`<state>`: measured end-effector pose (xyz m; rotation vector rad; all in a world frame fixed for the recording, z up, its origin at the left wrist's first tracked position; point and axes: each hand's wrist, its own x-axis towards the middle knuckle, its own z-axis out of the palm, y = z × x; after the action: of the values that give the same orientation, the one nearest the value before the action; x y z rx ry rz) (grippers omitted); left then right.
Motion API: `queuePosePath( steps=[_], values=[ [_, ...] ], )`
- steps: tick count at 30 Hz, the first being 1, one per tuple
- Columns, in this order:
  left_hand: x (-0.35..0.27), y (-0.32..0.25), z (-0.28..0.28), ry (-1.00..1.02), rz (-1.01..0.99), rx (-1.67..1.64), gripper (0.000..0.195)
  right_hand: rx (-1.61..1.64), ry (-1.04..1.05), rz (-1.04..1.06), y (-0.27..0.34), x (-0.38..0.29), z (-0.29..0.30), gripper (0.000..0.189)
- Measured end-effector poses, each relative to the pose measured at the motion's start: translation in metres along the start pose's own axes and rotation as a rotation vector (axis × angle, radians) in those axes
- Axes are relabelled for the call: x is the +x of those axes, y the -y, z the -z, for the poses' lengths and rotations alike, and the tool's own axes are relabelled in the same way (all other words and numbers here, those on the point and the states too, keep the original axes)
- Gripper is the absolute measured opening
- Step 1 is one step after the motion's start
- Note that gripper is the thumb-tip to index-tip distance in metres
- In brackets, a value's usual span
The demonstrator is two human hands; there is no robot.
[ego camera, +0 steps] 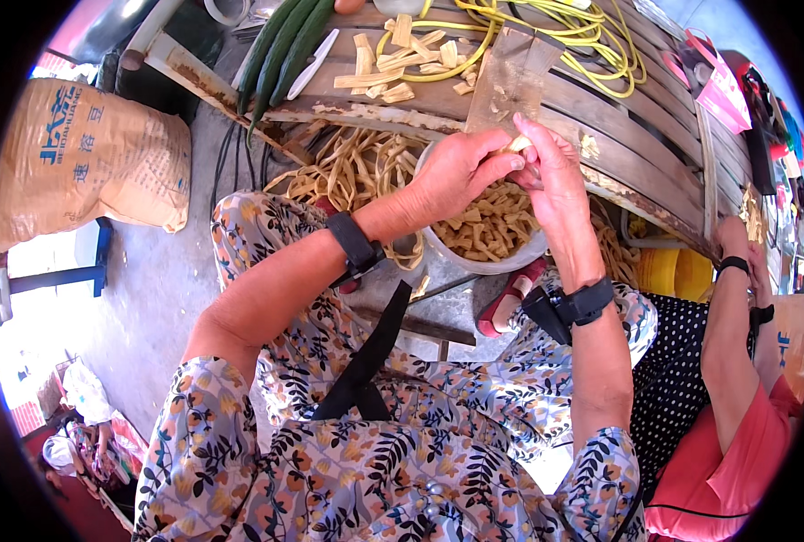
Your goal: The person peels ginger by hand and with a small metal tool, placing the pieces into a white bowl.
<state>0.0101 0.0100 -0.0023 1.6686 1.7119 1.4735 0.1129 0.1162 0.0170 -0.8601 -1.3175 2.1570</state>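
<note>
My left hand [466, 162] and my right hand [549, 162] meet above the near edge of the slatted wooden table, both closed on a small pale yellow piece of dried food [518, 144]. Just below them, between my knees, stands a white plastic bucket [503, 265] holding many short yellow pieces [486, 227]. Beyond my hands a worn wooden board [510, 81] lies on the table with crumbs on it. Left of the board is a loose pile of short, split yellow pieces [408, 57]. Long yellow strips [354, 162] lie in a tangle under the table edge.
Cucumbers [280, 57] and a white-handled tool [312, 64] lie at the table's left. A yellow hose or cord [598, 40] is coiled behind the board. A printed sack [97, 156] stands left. At right, a co-worker's arm [733, 325] is beside a yellow bucket [676, 271].
</note>
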Motion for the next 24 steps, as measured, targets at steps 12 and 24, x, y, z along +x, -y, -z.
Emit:
queuePosePath(
  steps=[12, 24],
  values=[
    [-0.001, 0.002, 0.026, 0.024, 0.431, -0.738, 0.018, -0.308, 0.164, 0.031, 0.009, -0.001, 0.006, 0.021],
    [-0.003, 0.013, 0.026, 0.11, 0.436, -0.639, 0.014, -0.423, 0.182, 0.209, 0.0, 0.001, 0.01, 0.017]
  ],
)
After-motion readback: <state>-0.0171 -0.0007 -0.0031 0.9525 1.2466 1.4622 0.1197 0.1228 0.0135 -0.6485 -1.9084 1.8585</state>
